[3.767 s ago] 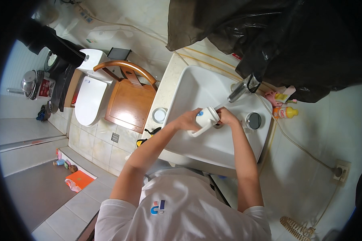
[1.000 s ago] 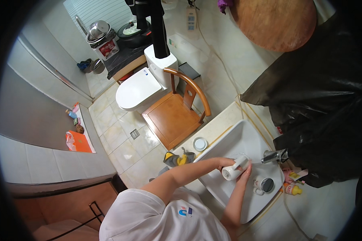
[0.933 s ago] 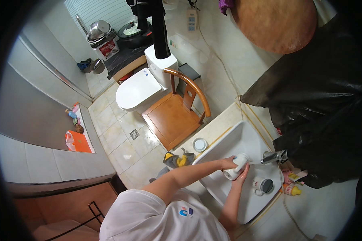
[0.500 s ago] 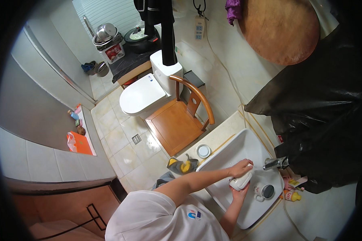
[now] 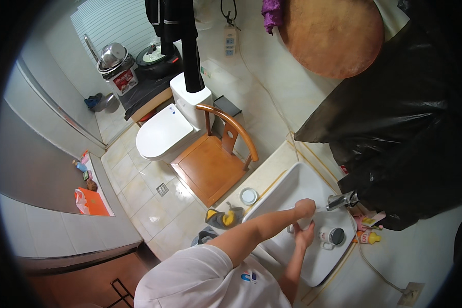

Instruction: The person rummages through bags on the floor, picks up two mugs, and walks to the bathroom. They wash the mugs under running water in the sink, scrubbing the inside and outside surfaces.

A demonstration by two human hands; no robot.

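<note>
My right hand (image 5: pixel 304 236) is closed around a white mug (image 5: pixel 303 223) with a handle and holds it over the white sink (image 5: pixel 272 214). At the mug's upper end is my left hand (image 5: pixel 305 208), curled like a fist; its fingertips are hidden, and whether they hold anything does not show. The metal faucet (image 5: pixel 342 200) points toward my left hand, with a pale streak like water at its spout. Beside my right hand, a second white mug (image 5: pixel 325 237) with a dark round top lies in the sink.
On the counter left of the sink sits a round, pale-centred lid or jar (image 5: pixel 249 196). A grey and yellow cloth (image 5: pixel 224 217) lies nearby. A yellow-capped bottle (image 5: pixel 368 237) stands behind the sink. Farther off are a wooden chair (image 5: pixel 210 167) and a toilet (image 5: pixel 164 131). Black plastic sheeting (image 5: pixel 395 128) hangs at right.
My left hand has gone from lying spread along the mug to a curled fist at its upper end. The mug has turned in my right hand. The whole view has shifted slightly.
</note>
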